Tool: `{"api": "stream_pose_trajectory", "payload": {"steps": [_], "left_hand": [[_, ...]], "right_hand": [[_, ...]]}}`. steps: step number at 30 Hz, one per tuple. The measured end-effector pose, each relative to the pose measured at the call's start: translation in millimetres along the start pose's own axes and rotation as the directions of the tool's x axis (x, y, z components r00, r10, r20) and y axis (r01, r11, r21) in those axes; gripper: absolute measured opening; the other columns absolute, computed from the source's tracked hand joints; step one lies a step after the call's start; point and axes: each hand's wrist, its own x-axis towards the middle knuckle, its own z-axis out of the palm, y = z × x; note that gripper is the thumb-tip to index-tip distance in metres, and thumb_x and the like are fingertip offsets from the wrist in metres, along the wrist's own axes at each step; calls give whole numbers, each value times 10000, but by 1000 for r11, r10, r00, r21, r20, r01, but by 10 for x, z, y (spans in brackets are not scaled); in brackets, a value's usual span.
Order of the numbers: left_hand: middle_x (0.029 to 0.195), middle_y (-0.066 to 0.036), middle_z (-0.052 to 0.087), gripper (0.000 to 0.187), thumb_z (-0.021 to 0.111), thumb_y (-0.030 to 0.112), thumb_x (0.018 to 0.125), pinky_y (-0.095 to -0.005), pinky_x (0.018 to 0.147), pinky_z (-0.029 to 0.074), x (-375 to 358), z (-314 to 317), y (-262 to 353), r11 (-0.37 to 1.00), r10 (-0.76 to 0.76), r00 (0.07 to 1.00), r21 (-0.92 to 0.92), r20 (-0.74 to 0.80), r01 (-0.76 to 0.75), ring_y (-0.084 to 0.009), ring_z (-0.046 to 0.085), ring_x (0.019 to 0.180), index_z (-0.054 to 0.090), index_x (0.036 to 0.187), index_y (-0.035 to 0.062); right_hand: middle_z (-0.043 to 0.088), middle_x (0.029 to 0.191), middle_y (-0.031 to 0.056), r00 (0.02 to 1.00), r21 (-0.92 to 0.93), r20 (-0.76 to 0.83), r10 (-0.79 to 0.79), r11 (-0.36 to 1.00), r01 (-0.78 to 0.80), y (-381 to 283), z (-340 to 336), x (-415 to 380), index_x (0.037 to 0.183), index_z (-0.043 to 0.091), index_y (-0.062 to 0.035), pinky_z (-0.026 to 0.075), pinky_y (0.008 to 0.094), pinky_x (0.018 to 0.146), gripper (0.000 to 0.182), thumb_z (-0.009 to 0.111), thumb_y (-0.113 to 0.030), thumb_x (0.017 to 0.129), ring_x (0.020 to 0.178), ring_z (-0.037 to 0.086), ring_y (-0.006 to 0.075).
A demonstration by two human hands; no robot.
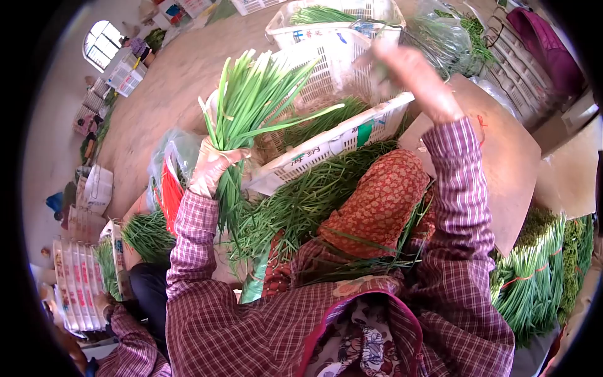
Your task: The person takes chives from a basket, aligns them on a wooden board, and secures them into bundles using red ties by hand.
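Observation:
My left hand [217,164] is closed around a bunch of garlic chives [254,94]. Pale stem ends point up and away from me, and green leaves hang below the fist. My right hand [418,78] is raised over the far right side of a white plastic crate [333,143]. Motion smears its fingers, and whether the dark blur at their tips is a held thing I cannot make out. Loose chives [308,198] lie across my lap, beside a knee covered in red floral cloth [380,201]. More chives and dry scraps lie inside the crate.
Red ties [170,196] hang beside a clear plastic bag [178,151] at left. Tied chive bundles [524,279] stand at right, near a cardboard sheet [496,147]. Another white crate [339,31] is behind. A co-worker's sleeve [129,342] shows at lower left.

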Motion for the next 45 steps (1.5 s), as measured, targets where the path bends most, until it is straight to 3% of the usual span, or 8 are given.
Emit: {"api": "stream_pose_trajectory", "payload": {"steps": [6, 10, 15, 17, 20, 25, 38, 45], "left_hand": [[934, -81, 708, 462, 806, 96, 724, -292, 765, 563, 59, 108, -35, 991, 71, 997, -113, 24, -68, -165, 692, 807, 614, 1128, -19], [1046, -77, 688, 499, 790, 105, 741, -293, 808, 550, 106, 148, -3, 995, 102, 987, -22, 123, -100, -132, 668, 880, 595, 1193, 21], [990, -40, 690, 489, 777, 68, 744, -263, 826, 513, 86, 195, 9, 988, 146, 989, 42, 5, -146, -103, 631, 890, 597, 1193, 3], [1066, -40, 687, 520, 736, 16, 752, -249, 856, 500, 77, 164, 134, 727, 170, 984, 680, -51, -90, -80, 619, 922, 580, 1248, 15], [1129, -33, 684, 555, 706, 16, 785, -239, 870, 492, 66, 155, 162, 665, 344, 924, 739, -168, -113, -64, 616, 949, 546, 1316, 30], [1051, -76, 708, 657, 699, 96, 814, -303, 770, 533, 74, -13, 203, 321, 476, 862, 947, -171, 10, -209, 692, 894, 469, 1421, 199], [808, -45, 629, 823, 657, 42, 736, -362, 643, 522, 161, 206, 489, -236, 561, 805, 969, 194, -69, -231, 618, 672, 376, 1467, 294], [883, -43, 640, 757, 663, 126, 771, -348, 633, 529, 170, 185, 414, -223, 572, 791, 969, 215, -102, -222, 629, 697, 393, 1456, 301]], "right_hand": [[675, 916, 91, 692, -708, -223, -687, 602, 369, 32, 600, 178, 1022, 693, -56, 496, 371, 779, 279, 682, -294, 877, 864, 629, 216], [611, 920, 119, 658, -809, -298, -691, 549, 210, 52, 863, 326, 1033, 675, -79, 438, 423, 870, 342, 751, -278, 765, 985, 562, 306], [625, 855, 101, 634, -692, -362, -684, 653, 309, 201, 870, 371, 977, 663, -62, 462, 438, 828, 265, 728, -199, 761, 899, 590, 313], [651, 767, 85, 648, -669, -373, -664, 676, 308, 235, 820, 343, 952, 658, -58, 514, 399, 698, 198, 714, -159, 792, 741, 638, 270], [672, 720, 62, 572, -343, -628, -528, 847, 406, 409, 471, 440, 934, 660, -57, 520, 335, 589, 138, 696, -154, 843, 626, 641, 197], [699, 806, 35, 813, -269, -396, -427, 900, 342, 68, 373, -76, 932, 681, -45, 515, 295, 653, 217, 699, -253, 875, 702, 640, 123], [656, 800, 67, 682, -609, -46, -730, 562, 560, 53, 1140, 253, 898, 693, -120, 486, 432, 761, 190, 696, -290, 814, 822, 629, 264], [689, 859, 73, 926, 82, -175, -334, 932, 352, 147, 1073, 125, 978, 656, -15, 490, 270, 775, 191, 625, -194, 921, 846, 628, 130]]}}
